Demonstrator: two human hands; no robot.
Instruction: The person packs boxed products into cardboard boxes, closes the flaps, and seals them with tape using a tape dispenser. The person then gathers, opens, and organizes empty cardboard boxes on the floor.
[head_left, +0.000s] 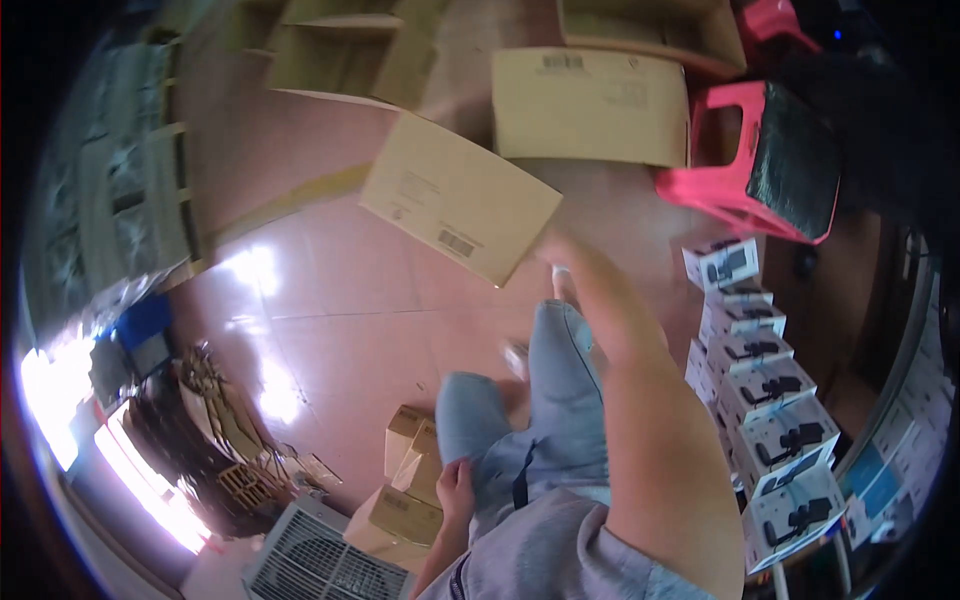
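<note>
My right arm reaches forward, and my right hand (560,252) is at the near right edge of a closed brown cardboard box (460,198). That hand is blurred and its fingers are not clear, so I cannot tell whether it grips the box or only touches it. The box sits askew, with a printed label on the side facing me. My left hand (456,486) is curled closed beside my left thigh, with nothing visible in it. Below it are several small brown cartons (405,515).
Another closed carton (590,105) stands beyond, beside a pink stool (745,160) with a dark seat. Open cartons (340,60) lie at the far side. Stacked white product boxes (780,440) line the right. Flattened cardboard (215,420) and a grey vented unit (320,560) are at left.
</note>
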